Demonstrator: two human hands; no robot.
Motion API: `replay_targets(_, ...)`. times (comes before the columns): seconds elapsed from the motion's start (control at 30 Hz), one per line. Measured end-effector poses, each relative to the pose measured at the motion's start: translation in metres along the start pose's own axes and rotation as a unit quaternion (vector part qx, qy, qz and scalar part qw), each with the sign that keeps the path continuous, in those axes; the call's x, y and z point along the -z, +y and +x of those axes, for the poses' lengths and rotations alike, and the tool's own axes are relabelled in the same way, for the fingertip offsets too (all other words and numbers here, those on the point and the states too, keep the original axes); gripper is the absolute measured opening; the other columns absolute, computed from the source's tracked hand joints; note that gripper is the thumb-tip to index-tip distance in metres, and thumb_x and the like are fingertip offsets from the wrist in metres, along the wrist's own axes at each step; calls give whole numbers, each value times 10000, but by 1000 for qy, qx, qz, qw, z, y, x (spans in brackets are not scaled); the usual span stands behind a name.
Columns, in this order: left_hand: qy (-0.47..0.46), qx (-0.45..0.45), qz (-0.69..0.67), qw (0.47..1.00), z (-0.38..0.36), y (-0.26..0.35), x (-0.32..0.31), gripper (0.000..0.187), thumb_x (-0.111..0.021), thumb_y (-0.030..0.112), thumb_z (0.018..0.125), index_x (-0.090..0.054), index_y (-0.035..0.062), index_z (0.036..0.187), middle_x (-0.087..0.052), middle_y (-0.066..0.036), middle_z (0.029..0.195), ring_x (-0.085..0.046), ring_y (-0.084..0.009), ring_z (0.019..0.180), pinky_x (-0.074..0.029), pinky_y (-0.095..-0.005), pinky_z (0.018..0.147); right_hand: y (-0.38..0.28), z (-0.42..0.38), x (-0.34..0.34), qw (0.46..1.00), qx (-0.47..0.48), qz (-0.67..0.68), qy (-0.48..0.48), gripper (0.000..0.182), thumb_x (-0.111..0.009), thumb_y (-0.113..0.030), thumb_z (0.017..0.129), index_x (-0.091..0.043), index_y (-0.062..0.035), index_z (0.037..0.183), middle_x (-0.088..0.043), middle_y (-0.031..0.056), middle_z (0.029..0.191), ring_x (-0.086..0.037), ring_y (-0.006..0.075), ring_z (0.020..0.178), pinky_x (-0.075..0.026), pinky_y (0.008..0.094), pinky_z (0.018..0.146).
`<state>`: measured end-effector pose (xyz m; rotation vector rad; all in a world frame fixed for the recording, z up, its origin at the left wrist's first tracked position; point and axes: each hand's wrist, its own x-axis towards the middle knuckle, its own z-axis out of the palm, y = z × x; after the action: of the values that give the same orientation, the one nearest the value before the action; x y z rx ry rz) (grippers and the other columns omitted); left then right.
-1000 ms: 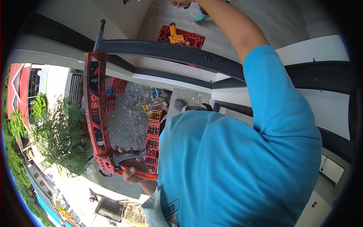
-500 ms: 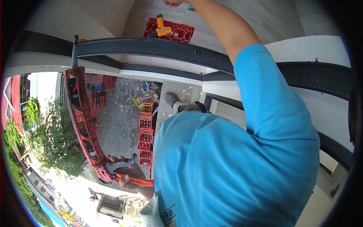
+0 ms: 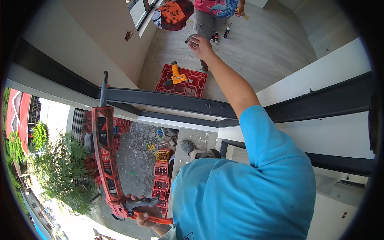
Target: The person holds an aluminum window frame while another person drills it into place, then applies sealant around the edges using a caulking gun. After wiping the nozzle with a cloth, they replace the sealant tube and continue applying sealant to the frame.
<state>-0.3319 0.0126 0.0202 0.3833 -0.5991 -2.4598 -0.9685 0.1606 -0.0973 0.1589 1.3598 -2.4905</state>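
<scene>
In the lower left of the head view, my left hand (image 3: 144,215) is closed around the grip of a red and black caulking gun (image 3: 105,150). The gun stands nearly upright, with a printed cartridge in its frame and its grey tip near a dark steel beam. My right arm stretches over the beam, far from the gun. At its end, my right hand (image 3: 200,46) has its fingers bent together, with a small dark thing at their tips that I cannot make out. Below that hand, a yellow cordless drill (image 3: 176,75) lies on an upturned red crate (image 3: 192,83).
The dark steel beam (image 3: 168,98) crosses in front of me. Beyond it, a person (image 3: 216,8) holds a yellow-handled tool (image 3: 242,15), near an orange-and-dark patterned cloth (image 3: 174,15). Several dark tubes (image 3: 227,32) stand on the floor. Red bottle crates (image 3: 161,170) are stacked below.
The view has tilted up, bringing the other person and the floor tubes into sight. My right hand, formerly at the top edge, now shows whole. My left hand keeps hold of the caulking gun.
</scene>
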Motion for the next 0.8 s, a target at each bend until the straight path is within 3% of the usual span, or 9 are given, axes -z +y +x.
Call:
replay_targets(0.13, -12, 5, -1, 1000, 5, 3, -4, 812, -522, -113, 630, -270, 8, 1391, -493, -149, 1283, -516, -385, 1180, -512, -442, 839, -1, -21, -35, 973, -34, 213, -87, 318, -376, -209, 964, -468, -54, 1226, -545, 103, 1152, -565, 268, 1022, -475, 438, 934)
replay_targets(0.23, -23, 23, -16, 999, 7, 7, 2, 833, -534, -121, 606, -279, 1, 1389, -512, -164, 1257, -516, -412, 1187, -541, -474, 832, -5, -59, -57, 949, -38, 285, -129, 367, -346, -258, 972, -455, -60, 1261, -538, 117, 1230, -554, 291, 1110, -448, 466, 978)
replay_targets(0.33, -39, 64, -14, 997, 13, 11, -5, 828, -537, -120, 599, -295, -3, 1383, -511, -173, 1253, -516, -422, 1188, -554, -471, 836, 0, -89, -55, 892, -100, 353, -266, 421, -307, -311, 992, -438, -50, 1295, -521, 148, 1287, -515, 326, 1179, -436, 481, 996)
replay_targets(0.47, -55, 101, 4, 993, 31, 6, -12, 816, -544, -109, 598, -319, -11, 1375, -511, -179, 1252, -519, -432, 1181, -561, -442, 840, -15, -141, -74, 877, -151, 373, -263, 474, -292, -385, 998, -444, -43, 1289, -528, 152, 1286, -503, 323, 1203, -453, 494, 963)
replay_targets(0.57, -58, 108, 11, 992, 45, 3, -16, 806, -556, -95, 593, -333, -32, 1365, -518, -181, 1241, -527, -431, 1163, -582, -404, 791, 22, -110, -65, 745, -192, 520, -372, 516, -312, -437, 982, -459, -53, 1293, -545, 148, 1269, -523, 326, 1178, -422, 515, 993)
replay_targets(0.6, -70, 105, 5, 992, 49, 2, -17, 805, -556, -95, 593, -332, -35, 1364, -519, -180, 1240, -529, -429, 1158, -588, -396, 772, 17, -124, -78, 821, -164, 452, -310, 470, -349, -446, 979, -497, -90, 1247, -571, 77, 1217, -586, 257, 1067, -504, 425, 887)
replay_targets(0.63, -81, 104, 1, 991, 52, 0, -18, 805, -556, -96, 593, -330, -39, 1362, -519, -180, 1239, -532, -427, 1153, -593, -388, 754, -13, -167, -110, 901, -185, 376, -114, 439, -367, -438, 979, -528, -105, 1215, -581, 64, 1196, -599, 234, 1014, -515, 404, 850)
replay_targets(0.7, -63, 99, -1, 993, 50, -1, -15, 807, -553, -106, 595, -319, -44, 1365, -513, -190, 1235, -534, -433, 1139, -602, -371, 696, -5, -164, -111, 884, -134, 384, -230, 437, -389, -449, 967, -547, -102, 1180, -601, 63, 1155, -603, 229, 1001, -511, 395, 857)
replay_targets(0.8, -73, 88, 6, 993, 49, 1, -15, 807, -552, -113, 598, -311, -52, 1366, -501, -205, 1229, -532, -447, 1139, -608, -371, 684, -1, -164, -110, 887, -90, 382, -244, 429, -415, -449, 954, -556, -96, 1153, -619, 61, 1114, -607, 237, 1000, -511, 399, 866)
